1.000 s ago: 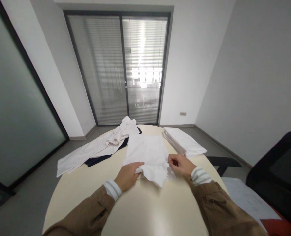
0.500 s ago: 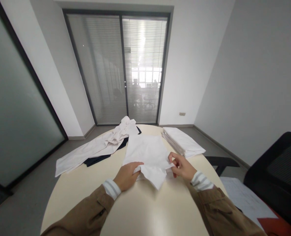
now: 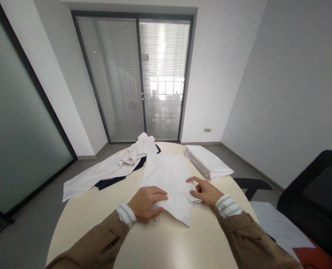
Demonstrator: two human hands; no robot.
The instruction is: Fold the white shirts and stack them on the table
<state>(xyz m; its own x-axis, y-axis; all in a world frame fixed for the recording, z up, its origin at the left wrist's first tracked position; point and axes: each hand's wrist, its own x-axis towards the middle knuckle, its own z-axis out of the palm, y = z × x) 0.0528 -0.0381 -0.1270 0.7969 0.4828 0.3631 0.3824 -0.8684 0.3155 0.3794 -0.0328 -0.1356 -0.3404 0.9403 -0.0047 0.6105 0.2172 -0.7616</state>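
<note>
A white cloth garment lies partly folded on the table in front of me; its exact kind I cannot make out. My left hand rests on its near left edge, fingers apart and fingertips on the fabric. At the right edge is my right hand, its thumb and forefinger apart over the cloth and its other fingers partly hidden. A pointed flap of the garment hangs toward me between the hands, flat on the tabletop.
A folded white stack of cloth sits at the table's right back. At the left, a crumpled pale garment covers a dark navy cloth. The round cream table has a black mesh chair at its right, with papers beside it.
The near flap, bunched and lifted before, now lies flatter and reaches closer to me. My right hand has loosened its pinch on the edge, and my left fingers have spread over the cloth.
</note>
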